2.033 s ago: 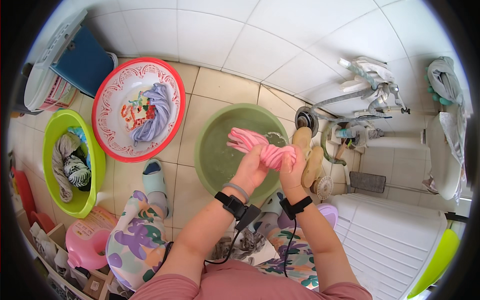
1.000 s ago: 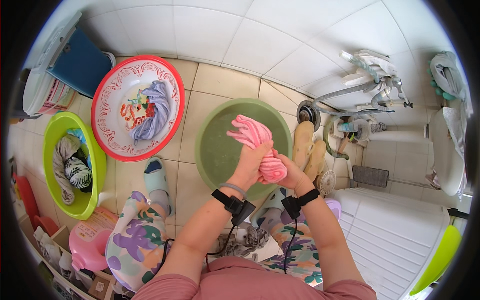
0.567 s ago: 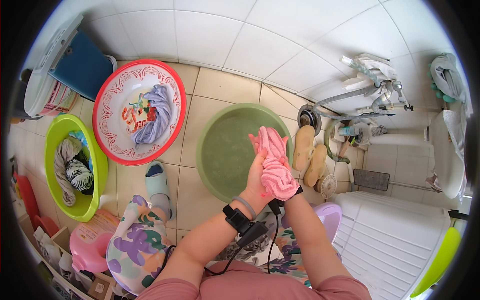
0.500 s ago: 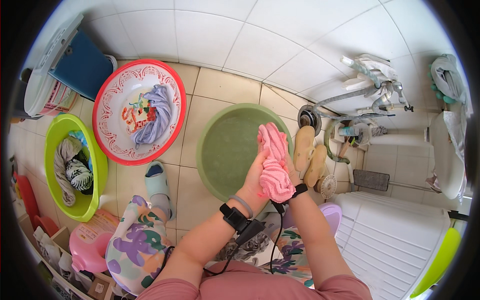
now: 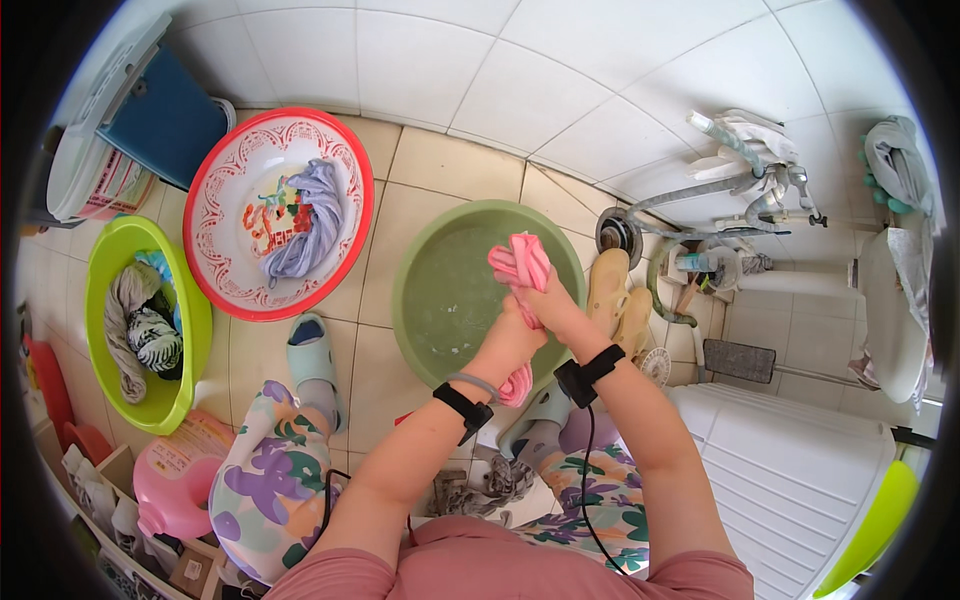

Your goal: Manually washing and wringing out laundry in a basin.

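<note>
A pink cloth [image 5: 521,262], bunched into a rope, is gripped in both my fists over the green basin [image 5: 440,240]. My left hand [image 5: 512,345] is wrapped round its nearer part, and a short end sticks out below that fist. Farther up, my right hand [image 5: 550,302] closes round the cloth, with the far end poking out beyond the fingers. The two fists touch or nearly touch. Greenish water with some foam flecks lies in the basin.
Left of the basin stands a red-rimmed enamel basin [image 5: 365,210] with a twisted lilac cloth [image 5: 312,220]. Beside it is a lime-green tub [image 5: 190,385] of laundry. Tan slippers [image 5: 607,285], a drain [image 5: 618,232] and a ridged white panel [image 5: 765,470] are on the right.
My hands have gone from pressing the cloth between the palms to gripping it in two fists. The cloth now looks tighter and more twisted.
</note>
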The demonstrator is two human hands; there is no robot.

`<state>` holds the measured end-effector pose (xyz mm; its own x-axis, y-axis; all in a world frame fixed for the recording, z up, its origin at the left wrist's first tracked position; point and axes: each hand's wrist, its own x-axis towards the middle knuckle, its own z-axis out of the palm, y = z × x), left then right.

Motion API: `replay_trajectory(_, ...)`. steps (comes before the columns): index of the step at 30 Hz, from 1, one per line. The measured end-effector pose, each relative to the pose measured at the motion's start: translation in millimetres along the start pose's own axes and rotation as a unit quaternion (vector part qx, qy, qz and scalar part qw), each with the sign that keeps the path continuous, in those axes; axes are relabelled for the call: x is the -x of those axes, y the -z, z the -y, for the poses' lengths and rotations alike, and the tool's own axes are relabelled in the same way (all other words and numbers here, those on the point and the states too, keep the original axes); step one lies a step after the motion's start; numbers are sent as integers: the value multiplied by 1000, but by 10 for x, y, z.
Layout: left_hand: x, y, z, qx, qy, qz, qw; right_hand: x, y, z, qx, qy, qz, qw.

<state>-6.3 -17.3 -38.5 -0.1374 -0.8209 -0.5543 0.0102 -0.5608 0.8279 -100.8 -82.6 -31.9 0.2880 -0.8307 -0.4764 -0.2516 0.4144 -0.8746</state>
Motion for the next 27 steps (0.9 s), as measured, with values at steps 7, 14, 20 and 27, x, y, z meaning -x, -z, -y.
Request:
replay_trajectory(7,-10,1,152,79,-131,1,988,-27,82,-178,252,-49,-95,962)
replay_trajectory(14,30,316,-245,391,100,118,907,194,315,219,-85,-105,-25,991)
replay_trajectory(20,140,57,-476,773,186,262,548,238,257,-110,-652,-84,404,636)
replay_trajectory(27,313,61,-538,814,208,272,469,255,-313,665,-535,-33,-83,840)
